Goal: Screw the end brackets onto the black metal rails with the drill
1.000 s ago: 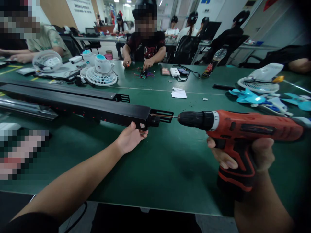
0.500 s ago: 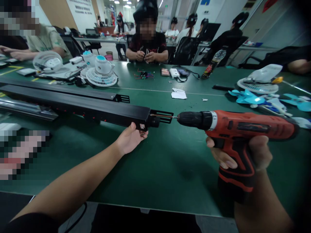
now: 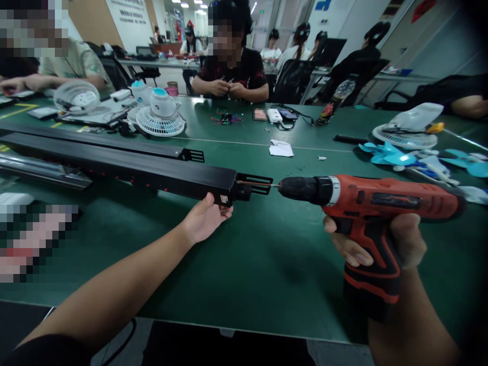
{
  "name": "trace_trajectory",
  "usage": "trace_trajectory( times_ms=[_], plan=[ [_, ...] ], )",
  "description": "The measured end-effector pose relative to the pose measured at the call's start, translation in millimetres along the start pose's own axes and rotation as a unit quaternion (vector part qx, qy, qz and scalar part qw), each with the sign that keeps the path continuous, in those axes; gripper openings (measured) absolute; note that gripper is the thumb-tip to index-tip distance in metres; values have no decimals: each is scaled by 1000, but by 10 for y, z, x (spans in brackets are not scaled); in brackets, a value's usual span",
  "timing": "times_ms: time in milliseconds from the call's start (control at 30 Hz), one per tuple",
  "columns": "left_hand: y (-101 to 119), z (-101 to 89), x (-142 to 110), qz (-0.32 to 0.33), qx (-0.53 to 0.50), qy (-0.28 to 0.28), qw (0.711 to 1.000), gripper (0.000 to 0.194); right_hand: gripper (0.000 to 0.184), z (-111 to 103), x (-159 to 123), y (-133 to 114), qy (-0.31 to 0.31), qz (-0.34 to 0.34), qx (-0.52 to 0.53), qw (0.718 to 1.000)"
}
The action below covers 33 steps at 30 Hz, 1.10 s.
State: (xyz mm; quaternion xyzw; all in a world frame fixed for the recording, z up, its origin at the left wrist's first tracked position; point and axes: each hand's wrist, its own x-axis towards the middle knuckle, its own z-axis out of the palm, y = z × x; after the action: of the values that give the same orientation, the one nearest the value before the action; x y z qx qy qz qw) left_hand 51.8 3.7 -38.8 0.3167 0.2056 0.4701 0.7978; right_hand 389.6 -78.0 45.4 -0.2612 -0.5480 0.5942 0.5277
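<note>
My left hand (image 3: 206,218) grips the near end of a long black rectangular housing (image 3: 171,173), thumb on its side by a small label and fingers beneath. From the housing's end stick out a round black knob (image 3: 244,192) and a slotted black bracket (image 3: 263,183). My right hand (image 3: 381,241) is wrapped around the handle of a red and black power drill (image 3: 392,195), which points left. The drill's long thin bit (image 3: 263,184) reaches to the end face of the housing, above the knob; its very tip is hard to make out.
Behind the housing lies a second black bar (image 3: 152,146). White fan parts (image 3: 160,119) stand at the back left, blue fan blades (image 3: 392,155) on the right. White paper (image 3: 281,148) and a bottle (image 3: 337,101) are farther back. A person (image 3: 232,76) sits opposite, hands together.
The drill and both my hands stay almost where they were, with the bit still at the housing's end. The person opposite has shifted their head and hands slightly.
</note>
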Motion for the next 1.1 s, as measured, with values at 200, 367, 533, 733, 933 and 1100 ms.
trace_trajectory(
  times_ms=[200, 367, 533, 733, 933, 1100],
  plan=[
    [1, -4, -8, 1, 7, -2, 1000, 56, 59, -11, 1, -5, -12, 9, 11, 1000],
    [5, 19, -12, -1, 4, 10, 1000, 60, 58, 4, -9, 0, 0, 2, 1, 1000],
    [3, 21, -14, -2, 0, 13, 1000, 59, 59, 6, -8, 8, 6, 6, -4, 1000],
    [2, 18, -5, -1, -1, 9, 1000, 57, 53, 4, 4, -3, -9, 8, 4, 1000],
    [0, 21, -11, 7, 4, 13, 1000, 59, 58, 7, 13, 0, -3, 31, 37, 999],
    [4, 22, -13, 4, 7, 15, 1000, 61, 58, -18, -6, -34, -1, 72, 63, 995]
  ],
)
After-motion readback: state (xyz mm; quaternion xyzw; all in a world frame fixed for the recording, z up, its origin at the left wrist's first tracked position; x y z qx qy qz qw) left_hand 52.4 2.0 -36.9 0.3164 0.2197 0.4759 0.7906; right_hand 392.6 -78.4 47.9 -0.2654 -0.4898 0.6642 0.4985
